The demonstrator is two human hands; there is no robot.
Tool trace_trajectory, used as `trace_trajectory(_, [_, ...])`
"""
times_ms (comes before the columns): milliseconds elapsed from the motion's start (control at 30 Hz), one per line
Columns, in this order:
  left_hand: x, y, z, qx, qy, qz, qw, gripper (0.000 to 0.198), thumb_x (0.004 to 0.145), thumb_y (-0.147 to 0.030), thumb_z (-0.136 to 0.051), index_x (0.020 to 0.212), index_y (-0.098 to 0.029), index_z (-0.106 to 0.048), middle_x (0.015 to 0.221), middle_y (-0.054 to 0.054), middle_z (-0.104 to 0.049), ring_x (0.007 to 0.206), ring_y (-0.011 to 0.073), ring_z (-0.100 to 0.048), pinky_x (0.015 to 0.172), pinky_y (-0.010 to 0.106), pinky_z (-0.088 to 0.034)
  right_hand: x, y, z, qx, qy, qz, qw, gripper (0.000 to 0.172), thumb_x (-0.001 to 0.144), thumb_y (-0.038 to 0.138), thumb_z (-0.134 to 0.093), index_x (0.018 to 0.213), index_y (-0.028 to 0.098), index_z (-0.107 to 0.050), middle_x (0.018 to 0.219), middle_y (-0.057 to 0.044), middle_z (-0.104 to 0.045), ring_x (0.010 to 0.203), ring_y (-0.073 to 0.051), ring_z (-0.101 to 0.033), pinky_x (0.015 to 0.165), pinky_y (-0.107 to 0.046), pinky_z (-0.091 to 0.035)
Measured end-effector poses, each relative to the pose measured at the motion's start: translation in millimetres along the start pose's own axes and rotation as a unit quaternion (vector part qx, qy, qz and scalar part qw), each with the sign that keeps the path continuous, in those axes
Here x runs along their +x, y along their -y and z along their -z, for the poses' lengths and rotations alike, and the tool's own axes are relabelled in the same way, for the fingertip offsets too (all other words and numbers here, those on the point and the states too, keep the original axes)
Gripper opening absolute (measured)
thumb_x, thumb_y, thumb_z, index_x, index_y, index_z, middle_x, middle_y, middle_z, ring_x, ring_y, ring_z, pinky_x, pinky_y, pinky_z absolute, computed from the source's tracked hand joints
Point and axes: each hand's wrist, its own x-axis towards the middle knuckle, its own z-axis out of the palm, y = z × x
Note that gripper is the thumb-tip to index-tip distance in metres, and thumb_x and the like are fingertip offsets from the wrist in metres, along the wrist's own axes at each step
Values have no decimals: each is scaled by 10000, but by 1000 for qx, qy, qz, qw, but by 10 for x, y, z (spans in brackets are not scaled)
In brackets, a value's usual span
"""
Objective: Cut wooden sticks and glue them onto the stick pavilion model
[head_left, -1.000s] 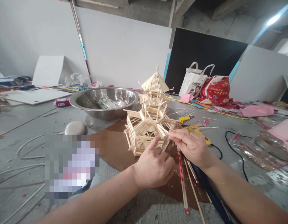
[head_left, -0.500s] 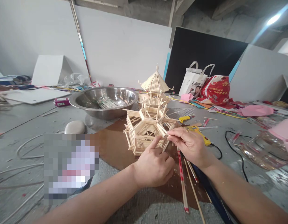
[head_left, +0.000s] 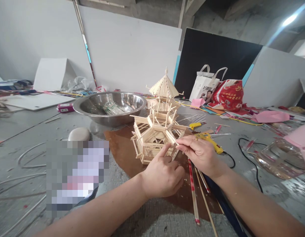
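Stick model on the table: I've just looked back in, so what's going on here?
A person has both hands at the stick model, which sits on a brown mat. The left hand points its index finger at the near side; the right hand seems to pinch a small stick end at the right side. A pointed roof rises behind, and a glue gun lies to the right.

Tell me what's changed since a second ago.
The right hand has edged slightly left at the stick structure; the left edge of the brown sheet appears farther right. No new grasp or release is visible. The left hand, stick structure and metal bowl stayed put.
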Motion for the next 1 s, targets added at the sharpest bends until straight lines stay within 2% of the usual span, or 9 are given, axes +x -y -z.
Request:
trace_trajectory(500, [11, -7, 12, 26, 5, -2, 1000, 210, 722, -210, -426, 527, -176, -499, 469, -37, -501, 451, 91, -434, 948, 451, -247, -9, -12, -9, 8, 7, 12, 1000, 124, 793, 188, -506, 888, 186, -587, 787, -24, -669, 727, -98, -612, 653, -200, -490])
trace_trajectory(833, [4, 2, -14, 33, -18, -10, 999, 211, 727, -229, -442, 529, -175, -492, 461, -48, -491, 446, 90, -430, 936, 445, -261, -9, -12, -15, 7, 4, 15, 1000, 129, 780, 171, -522, 868, 134, -610, 773, -49, -671, 717, -98, -613, 655, -183, -479])
trace_trajectory(1000, [-2, 3, -21, 34, -14, -10, 999, 219, 735, -226, -432, 531, -174, -495, 462, -49, -490, 447, 86, -432, 936, 449, -252, -12, -11, -17, 12, 9, 8, 1000, 134, 786, 182, -514, 882, 166, -606, 781, -29, -672, 725, -99, -614, 659, -188, -484])
